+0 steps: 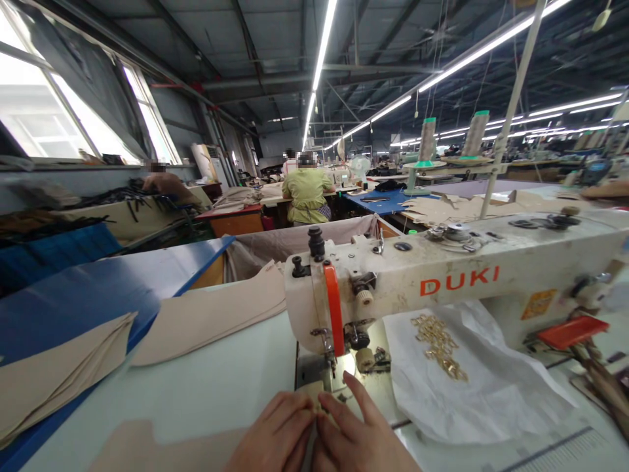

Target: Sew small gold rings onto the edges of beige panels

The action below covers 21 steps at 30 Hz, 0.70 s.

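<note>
My left hand [278, 429] and my right hand [361, 429] meet in front of the sewing machine [393, 275], close to its lit needle area. Fingers of both are pinched together on a small beige piece [310, 391], most of it hidden beneath them. One finger of the right hand stretches up toward the presser foot. Just right of the hands, gold metal rings [437, 341] lie heaped on a white sheet [472, 406]. A flat beige panel [142, 449] lies on the table left of my left hand.
Stacked beige panels [211, 318] lie left of the machine, and another stack [63, 367] rests on a blue surface [147, 278]. A red tray [572, 332] sits at the right. Thread cones [426, 143] stand behind. A person in a green top [307, 193] sits farther back.
</note>
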Each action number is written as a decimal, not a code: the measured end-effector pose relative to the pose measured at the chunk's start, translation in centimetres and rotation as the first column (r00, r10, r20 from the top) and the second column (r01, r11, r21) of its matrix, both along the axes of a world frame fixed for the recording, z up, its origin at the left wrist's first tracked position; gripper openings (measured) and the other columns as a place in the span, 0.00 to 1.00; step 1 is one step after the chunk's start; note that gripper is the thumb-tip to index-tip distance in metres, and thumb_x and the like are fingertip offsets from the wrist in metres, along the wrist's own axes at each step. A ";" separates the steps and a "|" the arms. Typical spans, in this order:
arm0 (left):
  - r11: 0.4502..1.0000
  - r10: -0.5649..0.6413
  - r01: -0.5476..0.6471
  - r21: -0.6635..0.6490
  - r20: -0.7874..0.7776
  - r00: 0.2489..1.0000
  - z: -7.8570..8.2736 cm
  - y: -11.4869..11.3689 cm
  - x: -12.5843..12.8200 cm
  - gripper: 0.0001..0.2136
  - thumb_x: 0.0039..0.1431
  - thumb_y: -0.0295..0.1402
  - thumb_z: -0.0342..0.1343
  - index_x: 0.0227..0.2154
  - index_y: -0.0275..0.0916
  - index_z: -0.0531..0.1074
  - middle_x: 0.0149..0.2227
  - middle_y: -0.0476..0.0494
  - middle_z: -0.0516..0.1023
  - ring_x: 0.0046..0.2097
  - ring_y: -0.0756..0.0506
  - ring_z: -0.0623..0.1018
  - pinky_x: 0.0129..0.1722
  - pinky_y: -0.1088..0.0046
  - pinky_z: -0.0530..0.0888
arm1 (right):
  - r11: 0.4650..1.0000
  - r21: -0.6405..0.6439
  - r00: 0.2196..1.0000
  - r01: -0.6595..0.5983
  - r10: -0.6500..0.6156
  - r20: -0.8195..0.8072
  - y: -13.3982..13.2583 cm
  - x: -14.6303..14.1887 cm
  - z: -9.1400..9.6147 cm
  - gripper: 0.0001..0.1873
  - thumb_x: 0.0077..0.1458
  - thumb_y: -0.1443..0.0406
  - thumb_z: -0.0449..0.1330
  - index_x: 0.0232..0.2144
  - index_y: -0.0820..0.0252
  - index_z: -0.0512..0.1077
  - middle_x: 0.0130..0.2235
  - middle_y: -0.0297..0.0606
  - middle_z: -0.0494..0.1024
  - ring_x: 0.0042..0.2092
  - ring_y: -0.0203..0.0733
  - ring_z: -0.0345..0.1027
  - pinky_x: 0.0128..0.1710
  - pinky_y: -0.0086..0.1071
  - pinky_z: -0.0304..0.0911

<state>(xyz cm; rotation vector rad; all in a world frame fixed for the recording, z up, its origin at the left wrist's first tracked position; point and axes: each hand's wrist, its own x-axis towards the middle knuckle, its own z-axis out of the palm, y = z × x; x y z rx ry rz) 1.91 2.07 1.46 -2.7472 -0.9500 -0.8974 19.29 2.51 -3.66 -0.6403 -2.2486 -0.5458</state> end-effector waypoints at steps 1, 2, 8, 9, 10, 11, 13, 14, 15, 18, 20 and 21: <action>1.000 0.004 -0.004 -0.002 -0.013 1.000 0.0 -0.2 0.0 0.13 0.58 0.23 0.46 0.43 0.42 0.69 0.39 0.45 0.78 0.41 0.48 0.77 0.44 0.80 0.75 | 1.000 -0.012 1.000 -0.001 0.001 0.013 -0.1 0.0 0.2 0.11 0.59 0.68 0.51 0.29 0.60 0.73 0.32 0.40 0.77 0.47 0.46 0.66 0.59 0.51 0.50; 1.000 0.003 -0.003 0.000 -0.028 1.000 0.0 -0.3 -0.1 0.13 0.58 0.23 0.46 0.43 0.41 0.69 0.40 0.45 0.78 0.42 0.48 0.77 0.45 0.79 0.74 | 1.000 -0.026 0.999 -0.003 0.004 0.035 -0.2 0.1 0.5 0.11 0.59 0.68 0.52 0.29 0.60 0.73 0.33 0.40 0.77 0.47 0.46 0.66 0.59 0.52 0.49; 0.998 0.062 -0.064 -0.015 -0.086 0.994 -0.1 -1.3 0.1 0.14 0.57 0.21 0.45 0.44 0.37 0.69 0.42 0.40 0.76 0.44 0.45 0.75 0.46 0.70 0.76 | 0.989 -0.150 0.990 0.010 0.011 0.139 -1.3 1.0 2.8 0.08 0.60 0.63 0.55 0.31 0.61 0.71 0.35 0.40 0.77 0.46 0.45 0.65 0.58 0.49 0.49; 0.996 0.073 -0.077 -0.036 -0.100 0.992 -0.1 -1.4 0.2 0.14 0.57 0.21 0.45 0.43 0.37 0.69 0.42 0.40 0.76 0.44 0.44 0.75 0.46 0.68 0.76 | 0.983 -0.183 0.987 0.019 0.010 0.157 -1.5 1.1 3.1 0.07 0.59 0.64 0.56 0.32 0.61 0.71 0.36 0.40 0.76 0.46 0.45 0.65 0.58 0.48 0.49; 0.995 0.077 -0.083 -0.056 -0.110 0.991 -0.1 -1.5 0.3 0.14 0.57 0.20 0.44 0.43 0.36 0.69 0.41 0.40 0.76 0.43 0.44 0.75 0.45 0.67 0.76 | 0.976 -0.215 0.985 0.024 0.014 0.174 -1.6 1.2 3.3 0.06 0.59 0.64 0.57 0.33 0.62 0.70 0.37 0.40 0.76 0.45 0.45 0.64 0.57 0.46 0.50; 0.993 0.079 -0.088 -0.079 -0.111 0.991 -0.1 -1.7 0.4 0.14 0.57 0.20 0.44 0.43 0.36 0.70 0.41 0.40 0.76 0.43 0.44 0.75 0.45 0.66 0.76 | 0.970 -0.243 0.982 0.024 0.023 0.187 -1.7 1.3 3.4 0.06 0.58 0.64 0.58 0.34 0.62 0.70 0.38 0.40 0.75 0.44 0.45 0.64 0.56 0.44 0.52; 0.985 0.097 -0.108 -0.132 -0.090 0.991 0.0 -1.9 0.5 0.14 0.57 0.21 0.44 0.42 0.36 0.70 0.41 0.40 0.76 0.43 0.43 0.75 0.45 0.65 0.76 | 0.958 -0.285 0.980 0.022 0.036 0.197 -1.9 1.3 3.5 0.07 0.56 0.64 0.60 0.35 0.63 0.69 0.38 0.39 0.75 0.42 0.44 0.64 0.51 0.40 0.57; 0.981 0.106 -0.116 -0.156 -0.072 0.992 0.0 -1.9 0.5 0.13 0.58 0.21 0.44 0.42 0.36 0.70 0.41 0.40 0.75 0.43 0.44 0.75 0.45 0.64 0.76 | 0.954 -0.299 0.979 0.022 0.040 0.200 -1.9 1.3 3.6 0.07 0.55 0.64 0.61 0.34 0.63 0.69 0.37 0.39 0.75 0.40 0.43 0.64 0.48 0.39 0.58; 0.978 0.112 -0.119 -0.174 -0.051 0.992 0.1 -2.0 0.6 0.13 0.59 0.22 0.44 0.42 0.36 0.70 0.41 0.40 0.75 0.44 0.44 0.74 0.45 0.65 0.76 | 0.951 -0.308 0.978 0.022 0.043 0.202 -1.9 1.3 3.6 0.07 0.55 0.64 0.61 0.34 0.63 0.69 0.36 0.38 0.74 0.39 0.43 0.64 0.45 0.37 0.59; 0.972 0.130 -0.130 -0.196 -0.010 0.991 0.3 -2.1 0.8 0.12 0.60 0.24 0.44 0.41 0.37 0.70 0.41 0.39 0.75 0.44 0.44 0.74 0.45 0.64 0.75 | 0.946 -0.323 0.974 0.032 0.043 0.222 -1.9 1.5 4.0 0.06 0.56 0.64 0.61 0.32 0.63 0.69 0.35 0.37 0.74 0.37 0.42 0.63 0.42 0.36 0.58; 0.973 0.132 -0.131 -0.188 -0.003 0.991 0.4 -1.9 1.2 0.11 0.61 0.25 0.43 0.41 0.37 0.70 0.40 0.39 0.75 0.43 0.43 0.74 0.45 0.64 0.76 | 0.944 -0.327 0.969 0.043 0.040 0.242 -1.7 1.7 4.3 0.06 0.56 0.65 0.60 0.32 0.63 0.69 0.35 0.37 0.74 0.37 0.42 0.63 0.42 0.36 0.58; 0.976 0.126 -0.125 -0.178 -0.003 0.992 0.5 -1.7 1.4 0.11 0.61 0.25 0.43 0.40 0.37 0.71 0.40 0.39 0.75 0.43 0.43 0.75 0.44 0.64 0.76 | 0.943 -0.330 0.967 0.050 0.037 0.252 -1.6 1.9 4.5 0.05 0.57 0.65 0.60 0.32 0.63 0.69 0.35 0.37 0.74 0.37 0.42 0.63 0.43 0.36 0.57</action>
